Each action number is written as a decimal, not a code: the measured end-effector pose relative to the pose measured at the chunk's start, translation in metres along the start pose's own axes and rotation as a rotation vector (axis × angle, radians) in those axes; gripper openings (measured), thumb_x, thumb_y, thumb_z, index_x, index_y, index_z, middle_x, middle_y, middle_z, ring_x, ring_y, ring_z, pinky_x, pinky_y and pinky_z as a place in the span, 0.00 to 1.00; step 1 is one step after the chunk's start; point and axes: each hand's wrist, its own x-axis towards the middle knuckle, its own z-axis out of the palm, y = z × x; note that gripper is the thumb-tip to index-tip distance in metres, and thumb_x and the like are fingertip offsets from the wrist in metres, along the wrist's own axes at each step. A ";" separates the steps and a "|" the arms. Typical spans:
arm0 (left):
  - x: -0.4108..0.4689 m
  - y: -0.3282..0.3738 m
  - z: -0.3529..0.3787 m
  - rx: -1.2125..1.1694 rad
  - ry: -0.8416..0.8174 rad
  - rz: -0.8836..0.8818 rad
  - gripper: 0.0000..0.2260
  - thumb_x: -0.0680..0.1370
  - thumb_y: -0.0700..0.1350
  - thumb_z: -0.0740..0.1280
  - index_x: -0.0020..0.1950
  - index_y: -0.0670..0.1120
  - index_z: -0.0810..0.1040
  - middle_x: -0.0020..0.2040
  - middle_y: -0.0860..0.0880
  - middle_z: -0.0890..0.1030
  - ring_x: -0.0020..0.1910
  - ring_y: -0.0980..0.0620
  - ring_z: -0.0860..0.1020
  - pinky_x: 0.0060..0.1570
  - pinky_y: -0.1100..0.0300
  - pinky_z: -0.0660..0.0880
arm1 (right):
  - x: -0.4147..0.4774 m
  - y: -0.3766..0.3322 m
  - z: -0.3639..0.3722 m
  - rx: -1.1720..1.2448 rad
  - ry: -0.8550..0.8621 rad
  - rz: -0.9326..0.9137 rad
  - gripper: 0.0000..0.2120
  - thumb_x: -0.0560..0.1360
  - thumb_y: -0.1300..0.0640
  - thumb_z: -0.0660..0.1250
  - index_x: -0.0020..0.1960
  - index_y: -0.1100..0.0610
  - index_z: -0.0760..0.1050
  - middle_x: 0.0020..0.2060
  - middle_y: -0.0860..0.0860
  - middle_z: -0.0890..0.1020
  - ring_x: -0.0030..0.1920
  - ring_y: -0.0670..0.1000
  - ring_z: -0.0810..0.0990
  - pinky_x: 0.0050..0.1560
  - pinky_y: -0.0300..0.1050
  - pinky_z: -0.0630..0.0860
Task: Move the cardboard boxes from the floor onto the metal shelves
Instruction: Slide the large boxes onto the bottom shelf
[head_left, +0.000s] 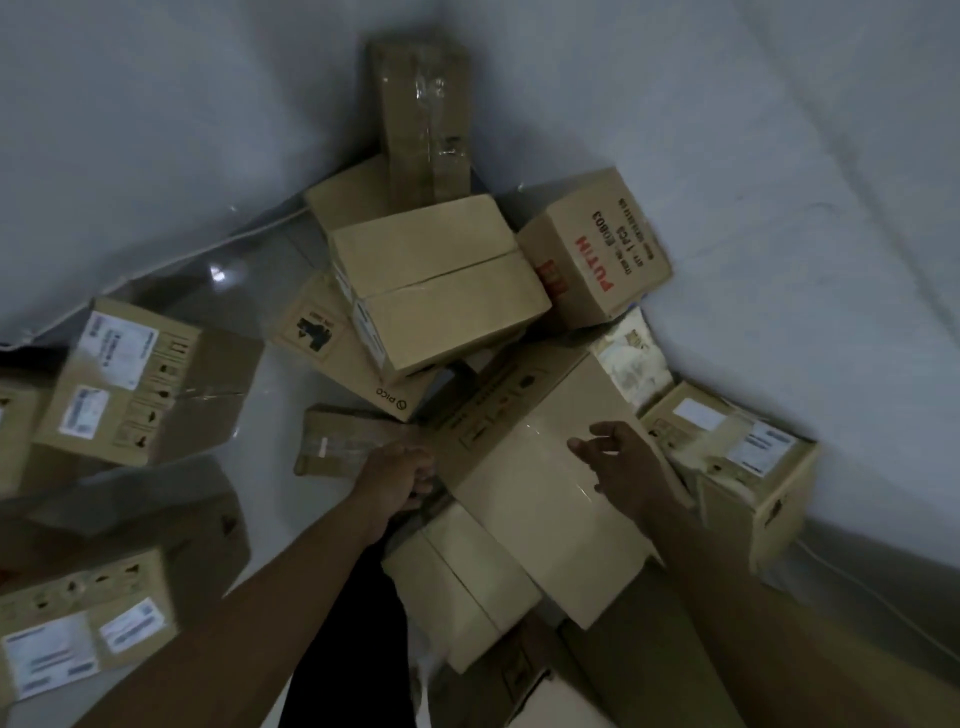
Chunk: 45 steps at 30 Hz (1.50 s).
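Two bare hands were at a long cardboard box (540, 467) lying on the heap just below the middle of the view. The left hand (400, 475) had its fingers curled round the box's edge at 9 o'clock, gripping it, while the right hand (621, 462) sat at the 3 o'clock edge, fingers loosely spread and clasping nothing. Around it on the glossy floor (270, 405) lay a red-lettered box (597, 249) at 1 o'clock, a PICO box (358, 358) at 11 o'clock and a labelled box (145, 379) well apart at 9 o'clock.
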 end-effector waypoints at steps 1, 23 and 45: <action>0.008 -0.004 0.003 0.001 -0.003 -0.035 0.05 0.80 0.45 0.65 0.54 0.47 0.79 0.47 0.46 0.83 0.41 0.51 0.80 0.43 0.56 0.78 | 0.014 0.002 0.001 -0.028 0.008 0.008 0.24 0.74 0.41 0.73 0.64 0.51 0.73 0.57 0.51 0.80 0.53 0.55 0.80 0.57 0.61 0.80; 0.011 -0.118 0.058 -0.354 0.056 -0.220 0.20 0.74 0.54 0.73 0.63 0.50 0.76 0.59 0.47 0.81 0.59 0.46 0.78 0.50 0.52 0.74 | 0.063 0.050 -0.011 -0.236 0.162 -0.046 0.44 0.62 0.44 0.83 0.71 0.59 0.70 0.59 0.52 0.76 0.60 0.56 0.78 0.46 0.41 0.74; -0.338 -0.242 -0.057 -0.580 0.443 0.674 0.11 0.71 0.49 0.76 0.52 0.52 0.84 0.50 0.55 0.87 0.50 0.55 0.84 0.53 0.51 0.80 | -0.335 0.096 0.029 0.413 0.013 -0.664 0.38 0.62 0.49 0.83 0.69 0.44 0.73 0.62 0.46 0.82 0.59 0.47 0.82 0.50 0.42 0.82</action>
